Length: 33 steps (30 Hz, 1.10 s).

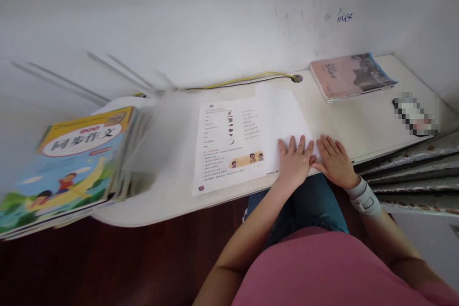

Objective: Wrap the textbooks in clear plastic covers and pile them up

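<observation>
A printed worksheet (218,153) with small pictures and lines of text lies flat on the white desk. Over its right part rests a blank white sheet (279,110). My left hand (294,160) presses flat on the lower right of the blank sheet, fingers spread. Beside it, my right hand (335,160) lies palm down at the sheet's right edge, fingers stretched out, its thumb close to the left hand. A grey band (364,197) wraps my right wrist. Neither hand grips anything.
A stack of books (79,153) stands at the desk's left end, with a clear holder (158,134) beside it. Thin books (353,76) lie at the back right, near a phone (415,114). Yellow and black cables (251,79) run along the wall. Patterned fabric (412,177) hangs at right.
</observation>
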Each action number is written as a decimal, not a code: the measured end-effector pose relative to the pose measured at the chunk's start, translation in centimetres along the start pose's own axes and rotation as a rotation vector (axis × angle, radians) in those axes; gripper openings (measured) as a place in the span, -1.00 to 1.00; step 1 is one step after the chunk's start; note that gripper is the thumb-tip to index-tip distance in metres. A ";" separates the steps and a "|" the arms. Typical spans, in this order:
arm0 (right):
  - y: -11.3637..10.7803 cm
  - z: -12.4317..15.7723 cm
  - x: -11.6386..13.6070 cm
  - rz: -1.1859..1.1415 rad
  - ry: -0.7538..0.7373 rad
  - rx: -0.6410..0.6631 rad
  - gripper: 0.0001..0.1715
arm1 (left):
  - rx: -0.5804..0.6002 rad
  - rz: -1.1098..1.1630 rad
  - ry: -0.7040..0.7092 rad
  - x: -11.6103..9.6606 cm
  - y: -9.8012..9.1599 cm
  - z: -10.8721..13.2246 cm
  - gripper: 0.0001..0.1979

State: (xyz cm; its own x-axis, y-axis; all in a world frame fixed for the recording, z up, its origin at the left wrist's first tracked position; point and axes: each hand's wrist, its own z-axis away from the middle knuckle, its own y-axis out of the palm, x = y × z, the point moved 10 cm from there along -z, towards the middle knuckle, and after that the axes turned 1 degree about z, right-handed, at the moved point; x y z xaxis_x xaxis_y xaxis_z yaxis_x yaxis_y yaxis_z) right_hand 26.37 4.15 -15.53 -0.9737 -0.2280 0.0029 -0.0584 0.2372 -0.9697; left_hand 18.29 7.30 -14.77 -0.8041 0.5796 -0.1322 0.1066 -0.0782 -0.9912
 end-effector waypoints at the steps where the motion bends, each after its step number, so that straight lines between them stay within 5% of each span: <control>1: 0.1 0.0 0.0 0.001 -0.001 -0.002 -0.17 | 0.003 -0.003 0.005 0.0 0.0 0.1 -0.49; 14: -0.2 0.2 0.3 0.024 -0.027 -0.021 -0.20 | 0.098 0.010 0.071 -1.2 -0.2 1.1 -0.51; 23: -0.3 0.4 0.7 0.022 -0.078 -0.035 -0.22 | 0.122 -0.006 0.284 -1.1 -0.7 -0.3 -0.53; 29: -0.3 0.4 0.6 -0.004 -0.067 -0.065 -0.26 | 0.155 -0.081 0.102 1.6 -2.2 -1.1 -0.49; 33: -0.3 0.6 0.6 -0.028 -0.055 -0.084 -0.27 | 0.195 -0.073 0.057 2.3 -1.5 -2.1 -0.41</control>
State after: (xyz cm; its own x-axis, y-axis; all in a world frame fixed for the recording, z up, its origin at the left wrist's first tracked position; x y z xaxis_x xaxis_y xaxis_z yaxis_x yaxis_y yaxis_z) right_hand 25.95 3.41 -15.36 -0.9579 -0.2867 0.0137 -0.1058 0.3083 -0.9454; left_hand 17.48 10.47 -13.58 -0.7705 0.6340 -0.0653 -0.0706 -0.1866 -0.9799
